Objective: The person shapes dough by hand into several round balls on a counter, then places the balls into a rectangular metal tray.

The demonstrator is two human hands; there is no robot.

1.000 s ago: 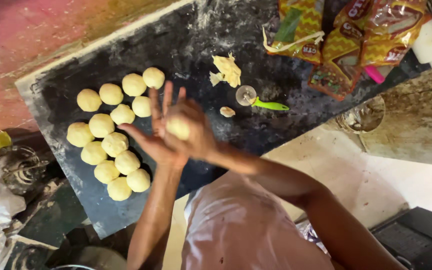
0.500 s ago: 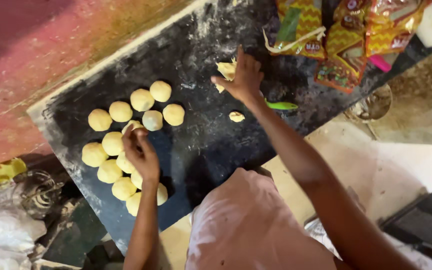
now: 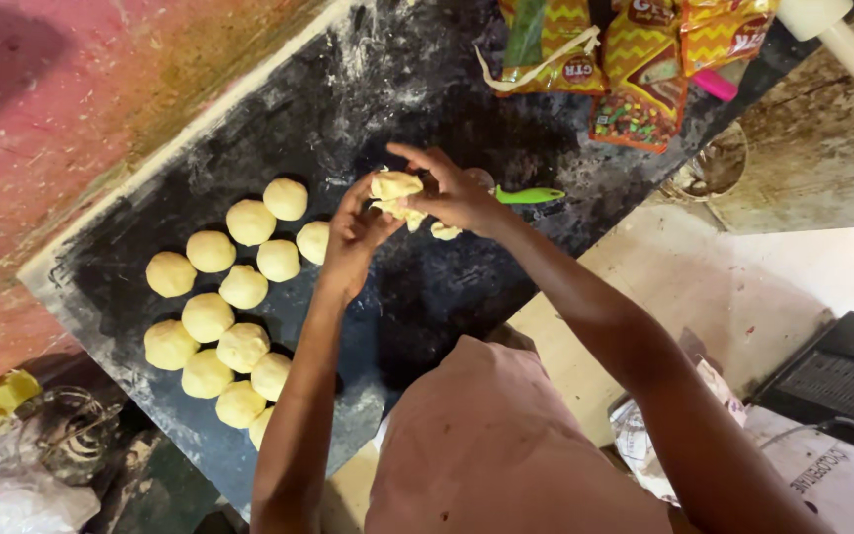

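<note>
A dark, flour-dusted surface (image 3: 427, 287) carries a cluster of rolled dough balls (image 3: 234, 287) on its left part and bright snack packets (image 3: 644, 69) at its far edge. Above its middle, the left hand (image 3: 353, 237) and right hand (image 3: 452, 193) meet, fingers closed around a ragged dough lump (image 3: 394, 193) held clear of the surface. The step in hand appears to be portioning; the next move likely calls for rolling this piece smooth between the palms.

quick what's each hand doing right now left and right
Left hand: fingers closed on the lump of dough.
Right hand: also gripping that same lump of dough, above the dark floured board.
</note>
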